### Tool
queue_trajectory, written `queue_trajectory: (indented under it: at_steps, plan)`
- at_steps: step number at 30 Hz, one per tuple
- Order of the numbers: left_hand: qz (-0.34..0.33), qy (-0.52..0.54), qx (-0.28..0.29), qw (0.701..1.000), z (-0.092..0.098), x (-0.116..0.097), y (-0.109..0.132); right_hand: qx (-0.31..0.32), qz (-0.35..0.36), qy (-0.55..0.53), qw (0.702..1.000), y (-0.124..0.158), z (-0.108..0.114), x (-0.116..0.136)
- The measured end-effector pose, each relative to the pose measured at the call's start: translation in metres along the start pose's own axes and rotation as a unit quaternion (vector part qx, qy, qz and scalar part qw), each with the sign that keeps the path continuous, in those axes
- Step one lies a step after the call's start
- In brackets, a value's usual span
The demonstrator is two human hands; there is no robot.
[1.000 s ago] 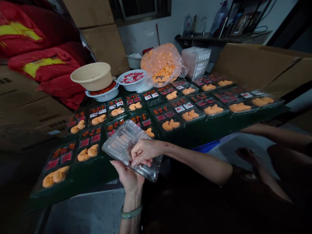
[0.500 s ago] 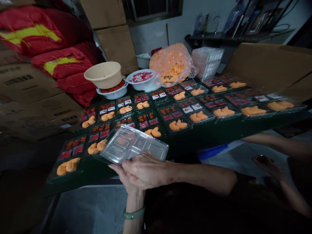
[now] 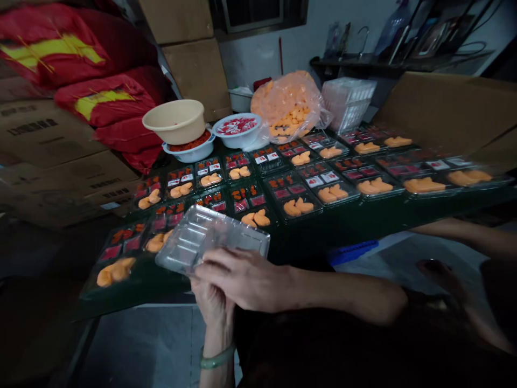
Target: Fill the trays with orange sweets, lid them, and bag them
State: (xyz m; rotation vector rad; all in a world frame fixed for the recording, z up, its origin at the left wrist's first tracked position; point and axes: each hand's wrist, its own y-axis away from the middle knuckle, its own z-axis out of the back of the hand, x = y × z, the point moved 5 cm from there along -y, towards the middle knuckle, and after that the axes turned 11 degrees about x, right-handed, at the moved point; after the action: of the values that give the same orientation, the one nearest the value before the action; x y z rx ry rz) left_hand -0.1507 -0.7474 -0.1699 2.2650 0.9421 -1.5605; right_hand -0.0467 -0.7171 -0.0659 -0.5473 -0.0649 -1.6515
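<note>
A clear moulded plastic tray [image 3: 210, 237] with several shallow compartments is held low over the rows of filled trays. My left hand [image 3: 214, 307], wearing a green jade bangle [image 3: 217, 360], supports it from beneath at the near edge. My right hand [image 3: 246, 280] comes across from the right and grips that edge from above. Just beyond and beneath it lie dark plastic trays [image 3: 121, 253] [image 3: 254, 202] with orange crescent-shaped pieces and red pieces. The clear tray partly hides one of them.
The trays cover a dark green table top [image 3: 323, 229]. Behind stand a beige basin [image 3: 175, 121] on a white bowl [image 3: 189, 153], another bowl [image 3: 236, 126], a bag of orange pieces [image 3: 288, 105], and a white crate [image 3: 348, 105]. A co-worker's arm [image 3: 452, 231] reaches in at right.
The clear tray has swung from a steep tilt to nearly flat and sits lower. My right hand has moved onto its near edge. The whole scene has shifted rightward in view.
</note>
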Motion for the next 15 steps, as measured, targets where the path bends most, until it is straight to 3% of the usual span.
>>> queue_trajectory:
  at_steps: [3, 6, 8, 11, 15]
  plan:
    - [-0.01, 0.034, -0.048, 0.998, 0.001, -0.018, -0.006, -0.145, -0.108, -0.095, 0.979, 0.005, 0.036, -0.042]
    - [-0.037, 0.033, -0.066, 0.997, 0.011, -0.034, -0.012, -0.244, -0.241, -0.215, 0.914, 0.018, 0.048, -0.108]
    - [-0.058, 0.024, -0.071, 0.995, 0.021, -0.042, -0.014, -0.213, -0.316, -0.246, 0.891, 0.022, 0.036, -0.151]
    - [-0.072, 0.019, -0.08, 0.994, 0.031, -0.049, -0.014, -0.12, -0.445, -0.148, 0.875, 0.029, 0.012, -0.197]
    - [-0.063, 0.019, -0.081, 0.995, 0.033, -0.048, -0.012, -0.067, -0.506, -0.055, 0.858, 0.03, -0.001, -0.216]
